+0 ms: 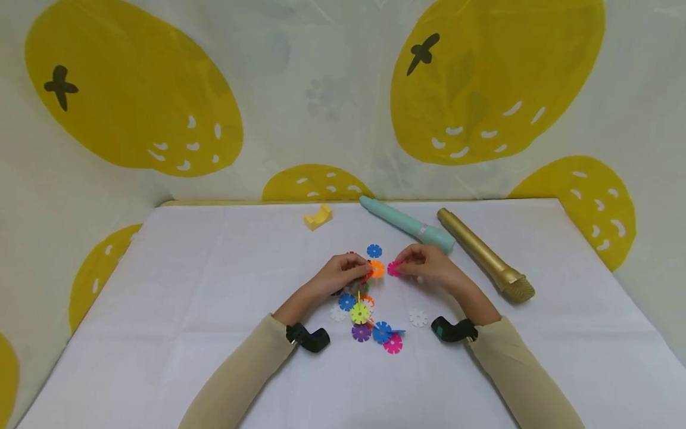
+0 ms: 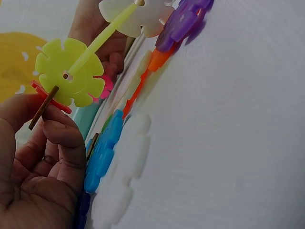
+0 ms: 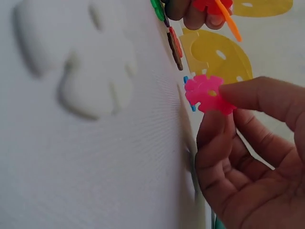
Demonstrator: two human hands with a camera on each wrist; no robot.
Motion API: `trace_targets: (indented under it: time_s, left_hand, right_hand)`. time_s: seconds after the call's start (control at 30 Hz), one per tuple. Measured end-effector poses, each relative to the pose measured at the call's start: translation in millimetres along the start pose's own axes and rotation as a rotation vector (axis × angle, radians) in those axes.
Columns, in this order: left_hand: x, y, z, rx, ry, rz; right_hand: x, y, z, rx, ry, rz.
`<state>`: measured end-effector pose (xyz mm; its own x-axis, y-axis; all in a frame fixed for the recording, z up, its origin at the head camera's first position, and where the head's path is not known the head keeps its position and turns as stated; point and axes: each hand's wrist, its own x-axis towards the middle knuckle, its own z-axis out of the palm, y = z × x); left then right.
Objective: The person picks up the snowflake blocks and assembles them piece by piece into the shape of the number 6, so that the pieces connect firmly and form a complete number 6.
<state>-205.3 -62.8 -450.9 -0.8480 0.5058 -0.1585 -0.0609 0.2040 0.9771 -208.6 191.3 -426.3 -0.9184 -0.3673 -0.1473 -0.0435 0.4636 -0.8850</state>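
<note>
Between thumb and fingers my left hand (image 1: pixel 339 274) pinches a red notched disc (image 3: pixel 209 5) with an orange disc (image 1: pixel 377 269) slotted crosswise into it. My right hand (image 1: pixel 433 268) pinches a pink notched disc (image 3: pixel 209 94) by its edge, a short gap to the right of the orange one. Below the left hand is a colourful cluster of discs, among them a yellow-green disc (image 1: pixel 359 313), a purple disc (image 1: pixel 361 332) and another pink disc (image 1: pixel 393 344). Some of these stand on edge, joined to others. A blue disc (image 1: pixel 374 251) lies just beyond the hands.
A white disc (image 1: pixel 418 317) lies near the right wrist. Behind the hands are a yellow curved block (image 1: pixel 318 217), a mint-green microphone-shaped piece (image 1: pixel 404 221) and a gold microphone (image 1: pixel 485 253) on the white-covered table (image 1: pixel 225 256). A fruit-patterned cloth (image 1: pixel 321 107) hangs behind.
</note>
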Motion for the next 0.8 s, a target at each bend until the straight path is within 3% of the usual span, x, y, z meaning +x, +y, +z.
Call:
trace_targets:
  time_s: [0.3,0.57,0.8]
  left_hand:
    - [1.7,0.8,0.7,0.016,0.014,-0.02]
    - [4.3,-1.3,0.8,0.019,0.005,-0.001]
    - [3.6,-2.2,0.3,0.05,-0.004,0.022]
  right_hand:
    - [-2.5,-4.0,-2.7,0.098,-0.056,-0.066]
    - [-2.5,-4.5,1.1,0.093,-0.039,-0.17]
    - [-1.4,-4.2,6.7,0.07,-0.013,-0.209]
